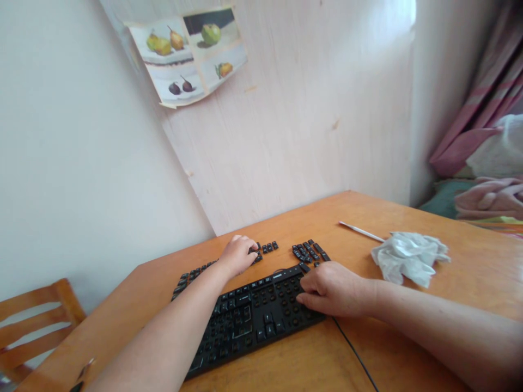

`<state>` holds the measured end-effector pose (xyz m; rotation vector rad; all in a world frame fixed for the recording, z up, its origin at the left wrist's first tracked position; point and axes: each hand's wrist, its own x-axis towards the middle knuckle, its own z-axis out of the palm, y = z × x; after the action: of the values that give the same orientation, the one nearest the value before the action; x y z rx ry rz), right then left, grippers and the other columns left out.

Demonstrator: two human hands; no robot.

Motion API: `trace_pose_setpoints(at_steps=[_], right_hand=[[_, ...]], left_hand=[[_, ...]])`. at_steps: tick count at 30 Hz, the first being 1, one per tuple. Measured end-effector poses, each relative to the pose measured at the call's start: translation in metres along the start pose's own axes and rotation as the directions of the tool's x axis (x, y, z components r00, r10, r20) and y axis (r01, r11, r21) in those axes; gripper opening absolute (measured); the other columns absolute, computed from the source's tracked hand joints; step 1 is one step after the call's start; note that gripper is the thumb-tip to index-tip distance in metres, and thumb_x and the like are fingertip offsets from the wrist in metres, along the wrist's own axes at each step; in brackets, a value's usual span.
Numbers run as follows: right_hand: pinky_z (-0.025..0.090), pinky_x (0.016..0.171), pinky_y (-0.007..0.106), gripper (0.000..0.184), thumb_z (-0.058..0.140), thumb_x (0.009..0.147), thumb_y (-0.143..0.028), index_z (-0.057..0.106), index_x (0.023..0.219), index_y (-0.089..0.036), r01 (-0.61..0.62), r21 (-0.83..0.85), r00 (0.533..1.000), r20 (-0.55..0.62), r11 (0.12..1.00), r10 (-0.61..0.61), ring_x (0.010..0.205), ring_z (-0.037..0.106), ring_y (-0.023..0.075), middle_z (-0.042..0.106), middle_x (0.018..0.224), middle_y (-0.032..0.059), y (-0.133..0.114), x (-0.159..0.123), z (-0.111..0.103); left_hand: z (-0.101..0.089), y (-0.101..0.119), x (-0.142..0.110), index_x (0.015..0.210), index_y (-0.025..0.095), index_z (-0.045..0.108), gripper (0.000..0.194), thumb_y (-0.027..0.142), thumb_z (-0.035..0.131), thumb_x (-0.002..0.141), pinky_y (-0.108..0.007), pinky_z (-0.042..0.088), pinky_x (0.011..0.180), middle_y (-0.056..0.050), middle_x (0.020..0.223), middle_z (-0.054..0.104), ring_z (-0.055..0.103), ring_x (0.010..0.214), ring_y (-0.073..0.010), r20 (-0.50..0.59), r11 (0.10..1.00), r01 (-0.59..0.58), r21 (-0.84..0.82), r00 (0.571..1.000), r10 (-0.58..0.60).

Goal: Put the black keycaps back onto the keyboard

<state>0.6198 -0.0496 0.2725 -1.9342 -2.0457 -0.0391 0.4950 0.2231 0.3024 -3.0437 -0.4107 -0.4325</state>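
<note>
Diagonally, the black keyboard (267, 305) lies with its long axis running from beneath the left forearm (171, 326) to the right hand (333, 288), the nearer one, at its number-pad end. Beyond its far edge, the left hand (237, 256) is at loose keycaps (269, 247) on the tabletop (294, 359). Both hands have bent fingers; whether either grips a keycap cannot be told.
</note>
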Motion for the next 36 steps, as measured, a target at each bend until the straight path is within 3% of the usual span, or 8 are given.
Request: trace_pose_setpoints(at_steps=[7,17,24,30,36], right_hand=[[0.023,0.051,0.026,0.039,0.048,0.091,-0.045,0.062,0.066,-0.019,0.006,-0.009,1.000,-0.020,1.000,-0.006,0.052,0.045,0.0108,0.064,0.063,0.0013,0.002,0.000,0.000],[0.025,0.052,0.025,0.038,0.047,0.092,-0.043,0.063,0.068,-0.019,0.000,-0.008,1.000,-0.024,1.000,0.000,0.054,0.049,0.0111,0.067,0.066,0.0029,0.002,0.000,-0.001],[0.025,0.053,0.026,0.038,0.046,0.093,-0.044,0.063,0.070,-0.019,-0.006,-0.007,1.000,-0.019,1.000,0.006,0.056,0.051,0.0115,0.067,0.068,0.0029,0.002,-0.001,-0.002],[0.025,0.053,0.026,0.038,0.046,0.093,-0.044,0.063,0.070,-0.019,-0.009,-0.009,1.000,-0.020,1.000,0.009,0.056,0.051,0.0113,0.067,0.068,0.0026,0.003,-0.001,-0.001],[0.026,0.053,0.026,0.037,0.046,0.093,-0.043,0.062,0.070,-0.019,-0.012,-0.013,1.000,-0.022,1.000,0.012,0.057,0.052,0.0110,0.069,0.070,0.0022,0.003,0.000,-0.001]], left_hand=[[0.016,-0.010,0.026,0.091,0.024,0.074,0.022,0.023,0.055,0.081,-0.041,0.044,0.096,-0.005,0.098,0.071,0.059,0.101,-0.0242,-0.017,0.999,0.040,0.017,0.999,-0.039],[0.033,-0.025,0.050,0.084,0.029,0.076,0.014,0.032,0.066,0.075,-0.038,0.040,0.098,-0.002,0.099,0.072,0.057,0.105,-0.0234,0.033,0.997,0.070,0.038,0.997,-0.071],[0.037,-0.023,0.055,0.085,0.033,0.076,0.015,0.036,0.069,0.073,-0.037,0.036,0.101,0.001,0.106,0.070,0.053,0.114,-0.0235,0.052,0.995,0.088,0.055,0.994,-0.091],[0.036,-0.016,0.056,0.086,0.038,0.076,0.016,0.044,0.067,0.074,-0.043,0.033,0.102,0.003,0.118,0.066,0.046,0.121,-0.0266,0.041,0.985,0.159,0.073,0.986,-0.163],[0.037,-0.013,0.057,0.082,0.040,0.076,0.011,0.042,0.068,0.073,-0.046,0.029,0.104,0.005,0.118,0.067,0.046,0.121,-0.0264,0.040,0.976,0.201,0.088,0.978,-0.205]])
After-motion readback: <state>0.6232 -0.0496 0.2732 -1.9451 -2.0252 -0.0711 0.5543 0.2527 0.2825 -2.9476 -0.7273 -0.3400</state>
